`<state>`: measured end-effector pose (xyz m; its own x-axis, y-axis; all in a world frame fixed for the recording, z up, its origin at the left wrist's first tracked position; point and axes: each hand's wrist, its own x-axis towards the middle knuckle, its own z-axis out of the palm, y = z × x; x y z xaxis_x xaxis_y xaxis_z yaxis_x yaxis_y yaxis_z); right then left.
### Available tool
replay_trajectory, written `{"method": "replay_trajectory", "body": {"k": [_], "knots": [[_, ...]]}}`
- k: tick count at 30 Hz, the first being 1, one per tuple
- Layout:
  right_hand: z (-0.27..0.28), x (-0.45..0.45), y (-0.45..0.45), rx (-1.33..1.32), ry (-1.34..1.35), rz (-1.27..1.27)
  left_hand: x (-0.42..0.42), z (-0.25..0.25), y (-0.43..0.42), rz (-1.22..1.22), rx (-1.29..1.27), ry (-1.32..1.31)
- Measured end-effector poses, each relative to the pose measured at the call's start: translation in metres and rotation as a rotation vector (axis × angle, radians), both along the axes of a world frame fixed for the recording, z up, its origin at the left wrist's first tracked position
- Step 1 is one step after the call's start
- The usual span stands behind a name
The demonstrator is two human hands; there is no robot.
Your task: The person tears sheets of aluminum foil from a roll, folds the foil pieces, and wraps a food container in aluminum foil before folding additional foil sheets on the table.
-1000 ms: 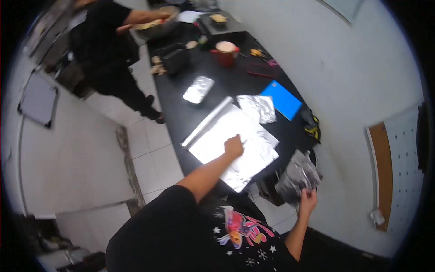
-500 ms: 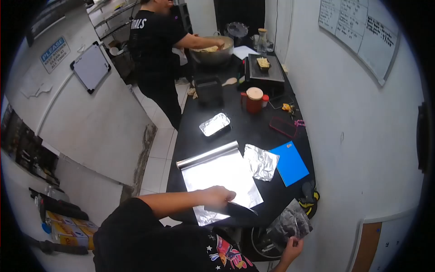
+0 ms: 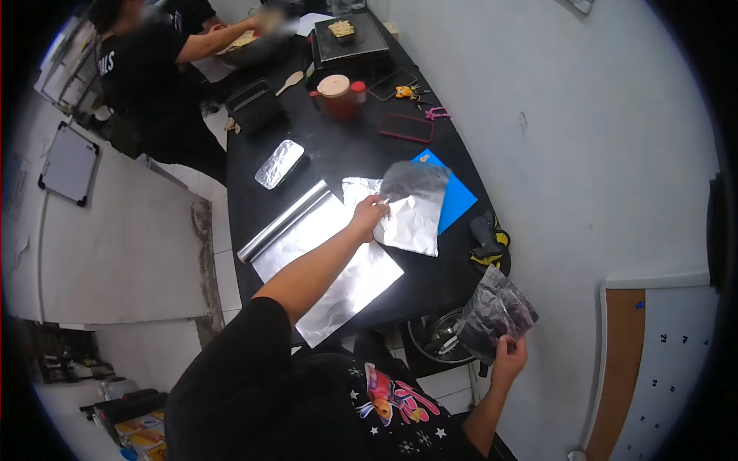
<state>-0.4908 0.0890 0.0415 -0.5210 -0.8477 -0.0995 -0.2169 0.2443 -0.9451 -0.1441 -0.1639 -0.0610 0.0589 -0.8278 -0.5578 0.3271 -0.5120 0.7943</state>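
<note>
Off the table's right corner, my right hand [image 3: 511, 357] pinches a crumpled sheet of aluminium foil [image 3: 492, 311] by its lower edge. My left hand [image 3: 370, 217] reaches over the table and grips the left edge of another foil sheet [image 3: 415, 219]. That sheet lies over a further piece of foil [image 3: 358, 187] and covers part of a blue folder [image 3: 459, 201]. Left of this hand, a foil roll [image 3: 284, 221] rests on the black table with a long sheet [image 3: 338, 269] unrolled toward me. A foil-covered loaf pan [image 3: 280, 164] sits beyond the roll.
Farther along the black table [image 3: 254, 207] are a red pitcher [image 3: 336, 98], a phone [image 3: 406, 128], a dark pan [image 3: 252, 106], a wooden spoon [image 3: 290, 82] and a scale [image 3: 350, 42]. Co-workers [image 3: 150, 69] stand at the far left. A wall flanks the right side.
My left hand has moved forward and right, from above the unrolled sheet to the foil by the blue folder, now with a foil sheet. My right hand still holds its foil. The view has shifted.
</note>
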Motion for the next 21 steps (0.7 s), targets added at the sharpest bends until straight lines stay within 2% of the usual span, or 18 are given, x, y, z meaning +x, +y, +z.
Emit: {"method": "replay_trajectory", "body": {"k": [4, 7, 8, 9, 10, 11, 13, 16, 19, 21], "knots": [[0.0, -0.004, 0.002, -0.042, -0.019, 0.027, -0.011, -0.027, -0.024, 0.184, 0.038, -0.036], [0.012, -0.001, 0.003, 0.053, 0.065, 0.012, -0.022, -0.032, -0.027, 0.214, 0.022, -0.155], [0.011, -0.006, 0.004, 0.093, 0.19, 0.031, -0.015, -0.097, -0.043, 0.152, -0.008, -0.253], [0.006, -0.01, 0.005, 0.114, 0.308, 0.062, -0.017, -0.103, -0.041, 0.135, -0.019, -0.273], [0.002, -0.01, 0.003, 0.045, 0.23, 0.06, -0.028, -0.047, -0.025, 0.123, 0.042, -0.497], [-0.001, -0.009, 0.002, -0.021, 0.146, 0.068, -0.029, -0.058, -0.028, 0.096, 0.014, -0.626], [-0.007, -0.016, 0.001, -0.005, 0.142, 0.088, -0.035, -0.03, -0.021, 0.1, 0.034, -0.596], [0.04, 0.011, -0.009, 0.154, 0.372, 0.035, -0.031, -0.042, -0.026, -0.079, 0.006, -0.661], [0.064, 0.027, -0.014, 0.155, 0.321, 0.057, -0.019, 0.016, 0.005, 0.001, -0.004, -0.84], [0.062, 0.024, -0.015, 0.094, 0.306, 0.094, 0.004, -0.013, 0.016, 0.054, -0.137, -0.833]]}}
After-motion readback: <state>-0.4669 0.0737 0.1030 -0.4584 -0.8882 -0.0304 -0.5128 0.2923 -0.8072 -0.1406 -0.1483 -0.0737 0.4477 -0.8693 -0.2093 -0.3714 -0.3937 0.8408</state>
